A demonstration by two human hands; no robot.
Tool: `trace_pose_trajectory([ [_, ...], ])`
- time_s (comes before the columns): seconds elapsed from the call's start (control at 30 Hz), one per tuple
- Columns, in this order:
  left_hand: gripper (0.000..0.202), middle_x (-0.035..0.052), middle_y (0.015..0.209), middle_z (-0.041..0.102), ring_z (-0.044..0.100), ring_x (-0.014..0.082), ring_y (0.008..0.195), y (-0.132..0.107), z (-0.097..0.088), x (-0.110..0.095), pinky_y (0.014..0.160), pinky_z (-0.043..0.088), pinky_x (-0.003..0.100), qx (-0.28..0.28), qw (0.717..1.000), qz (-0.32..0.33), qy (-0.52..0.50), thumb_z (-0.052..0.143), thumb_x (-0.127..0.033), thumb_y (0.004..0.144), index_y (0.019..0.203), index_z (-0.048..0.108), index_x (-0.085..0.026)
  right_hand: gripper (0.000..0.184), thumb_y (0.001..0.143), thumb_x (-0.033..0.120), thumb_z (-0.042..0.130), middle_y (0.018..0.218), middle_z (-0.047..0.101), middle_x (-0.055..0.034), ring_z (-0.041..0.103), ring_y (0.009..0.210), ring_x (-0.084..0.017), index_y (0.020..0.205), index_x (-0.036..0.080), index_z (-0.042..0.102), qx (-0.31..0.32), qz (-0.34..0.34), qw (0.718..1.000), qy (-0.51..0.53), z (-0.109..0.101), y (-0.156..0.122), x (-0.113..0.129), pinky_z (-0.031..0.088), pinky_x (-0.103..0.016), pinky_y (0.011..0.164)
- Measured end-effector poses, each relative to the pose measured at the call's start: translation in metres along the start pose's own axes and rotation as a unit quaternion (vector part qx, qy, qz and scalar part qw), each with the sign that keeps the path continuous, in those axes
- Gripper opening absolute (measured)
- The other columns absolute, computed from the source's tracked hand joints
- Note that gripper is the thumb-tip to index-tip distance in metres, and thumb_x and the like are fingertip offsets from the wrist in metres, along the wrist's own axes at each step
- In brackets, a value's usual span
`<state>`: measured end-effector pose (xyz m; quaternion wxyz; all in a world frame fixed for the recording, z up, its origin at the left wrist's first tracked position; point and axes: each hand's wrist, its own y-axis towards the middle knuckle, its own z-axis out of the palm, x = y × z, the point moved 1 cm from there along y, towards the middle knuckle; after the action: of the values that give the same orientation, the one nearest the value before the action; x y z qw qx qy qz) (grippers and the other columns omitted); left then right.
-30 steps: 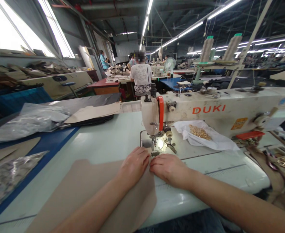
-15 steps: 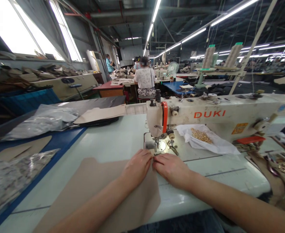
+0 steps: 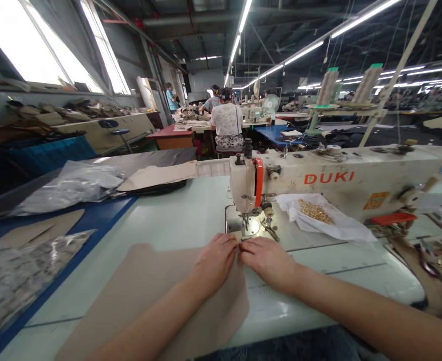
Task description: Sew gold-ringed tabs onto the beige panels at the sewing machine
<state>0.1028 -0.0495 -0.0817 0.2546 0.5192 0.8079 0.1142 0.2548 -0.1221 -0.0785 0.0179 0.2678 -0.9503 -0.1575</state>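
A large tan piece of material (image 3: 138, 286) lies flat on the pale sewing table (image 3: 176, 220). My left hand (image 3: 214, 260) rests on its far right corner, fingers curled down onto the edge. My right hand (image 3: 268, 260) lies just beside it, its fingertips pinching the same edge close to the left hand. Both hands sit directly in front of the needle and presser foot (image 3: 248, 225) of a white DUKI sewing machine (image 3: 337, 178). What the fingertips pinch besides the edge is hidden.
A white cloth holding small gold metal parts (image 3: 314, 210) lies under the machine arm. Plastic bags (image 3: 70, 188) and tan cut pieces (image 3: 157, 175) lie at the left. Two thread cones (image 3: 328, 85) stand behind the machine. A seated person (image 3: 226, 123) works farther back.
Both hands stay together at the material's corner by the presser foot. The view has shifted slightly; the hands themselves barely moved.
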Motion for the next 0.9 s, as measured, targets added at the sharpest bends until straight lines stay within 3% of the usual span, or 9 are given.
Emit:
trace_pose_trajectory([
  [0.13, 0.02, 0.0063, 0.093, 0.064, 0.057, 0.018, 0.089, 0.006, 0.005, 0.002, 0.083, 0.05, 0.034, -0.009, 1.0, 0.003, 0.004, 0.043, -0.013, 0.089, 0.09, 0.062, -0.017, 0.008, 0.09, 0.019, 0.052, 0.095, 0.064, -0.0071, 0.057, 0.094, -0.019, 0.089, 0.016, 0.06, 0.009, -0.016, 1.0, -0.018, -0.003, 0.002, -0.008, 0.045, -0.033, 0.086],
  [0.47, 0.019, 0.0057, 0.096, 0.065, 0.056, 0.0188, 0.093, 0.034, 0.021, 0.014, 0.088, 0.048, 0.036, 0.002, 1.0, 0.012, -0.003, 0.043, -0.014, 0.09, 0.093, 0.061, -0.017, 0.006, 0.089, 0.019, 0.054, 0.098, 0.064, -0.006, 0.057, 0.096, -0.019, 0.09, 0.015, 0.059, 0.021, 0.02, 1.0, -0.012, -0.005, 0.0, -0.033, 0.044, -0.031, 0.086],
  [0.9, 0.02, 0.0059, 0.094, 0.066, 0.058, 0.0181, 0.092, 0.041, 0.022, 0.025, 0.087, 0.049, 0.034, -0.019, 0.999, 0.037, 0.001, 0.043, -0.014, 0.089, 0.093, 0.063, -0.017, 0.006, 0.089, 0.015, 0.053, 0.105, 0.064, -0.0079, 0.056, 0.102, -0.02, 0.092, 0.015, 0.059, -0.002, 0.045, 0.998, 0.034, 0.005, 0.003, -0.041, 0.043, -0.032, 0.091],
])
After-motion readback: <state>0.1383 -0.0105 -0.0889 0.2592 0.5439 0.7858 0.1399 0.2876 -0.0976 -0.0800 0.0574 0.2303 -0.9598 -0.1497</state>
